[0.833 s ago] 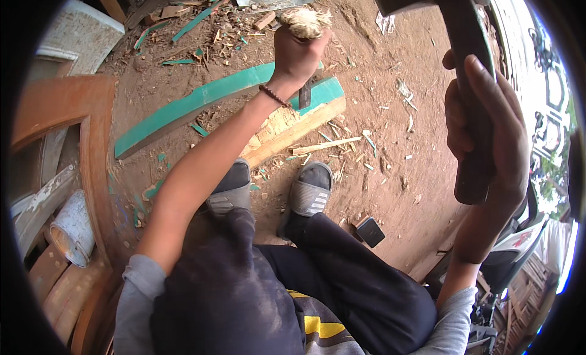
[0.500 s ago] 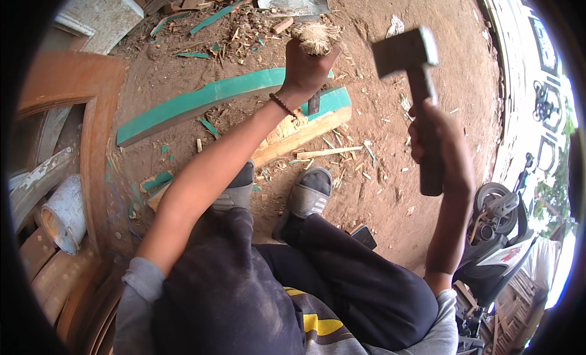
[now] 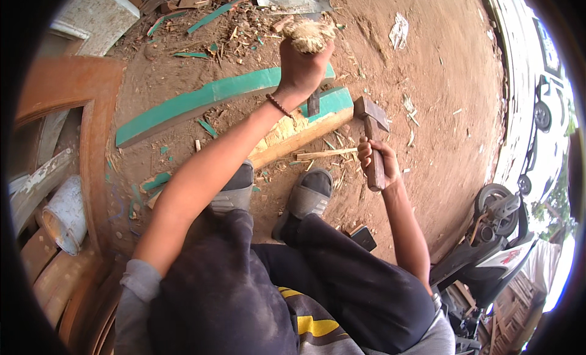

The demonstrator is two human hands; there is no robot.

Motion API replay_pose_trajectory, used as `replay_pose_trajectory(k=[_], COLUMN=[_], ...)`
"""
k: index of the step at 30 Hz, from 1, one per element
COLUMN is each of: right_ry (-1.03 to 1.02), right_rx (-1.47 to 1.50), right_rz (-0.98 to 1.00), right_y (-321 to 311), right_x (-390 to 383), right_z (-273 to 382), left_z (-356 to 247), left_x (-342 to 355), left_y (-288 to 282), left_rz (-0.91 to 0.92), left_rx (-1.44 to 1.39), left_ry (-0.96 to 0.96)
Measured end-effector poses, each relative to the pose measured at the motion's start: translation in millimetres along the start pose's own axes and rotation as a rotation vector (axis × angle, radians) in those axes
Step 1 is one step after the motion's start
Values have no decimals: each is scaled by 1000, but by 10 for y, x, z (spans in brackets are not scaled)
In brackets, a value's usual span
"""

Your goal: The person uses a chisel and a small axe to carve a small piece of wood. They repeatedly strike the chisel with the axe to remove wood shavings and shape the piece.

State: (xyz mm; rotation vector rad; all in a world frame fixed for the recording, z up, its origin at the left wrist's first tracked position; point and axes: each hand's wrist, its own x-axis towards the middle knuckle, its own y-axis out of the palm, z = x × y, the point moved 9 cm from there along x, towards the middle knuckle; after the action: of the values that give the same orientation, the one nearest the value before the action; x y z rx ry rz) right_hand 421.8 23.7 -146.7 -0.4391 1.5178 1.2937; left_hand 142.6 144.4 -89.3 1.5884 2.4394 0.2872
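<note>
My left hand (image 3: 300,71) is closed around a chisel with a frayed, pale handle top (image 3: 308,36); its dark blade (image 3: 314,105) stands on a teal-painted timber (image 3: 329,101) with raw, hacked wood along its near side. My right hand (image 3: 381,156) grips a heavy hammer (image 3: 370,111) by its wooden handle, its head low beside the timber's right end, right of the chisel. A longer teal beam (image 3: 165,120) lies behind the timber on the dirt.
Wooden frames and boards (image 3: 101,80) and a white bucket (image 3: 64,217) are at the left. A dark phone-like object (image 3: 364,238) lies near my sandalled feet. A motorbike (image 3: 497,251) stands at the right. Painted offcuts and chips litter the ground.
My right hand has brought the hammer down and leftward from high at the upper right to beside the timber. My left hand still holds the chisel in about the same place.
</note>
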Motion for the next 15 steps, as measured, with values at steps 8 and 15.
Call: replay_pose_trajectory(k=[8,15], right_ry=[-175,-1050], right_rx=[-965,-1373], right_rz=[-412,-331], right_y=[930,3137], right_x=[-741,-1760], right_z=[597,1199], left_z=[-74,-168], left_x=[-5,-53], left_y=[91,162], left_rz=[24,49], left_rx=[43,35], left_ry=[30,122])
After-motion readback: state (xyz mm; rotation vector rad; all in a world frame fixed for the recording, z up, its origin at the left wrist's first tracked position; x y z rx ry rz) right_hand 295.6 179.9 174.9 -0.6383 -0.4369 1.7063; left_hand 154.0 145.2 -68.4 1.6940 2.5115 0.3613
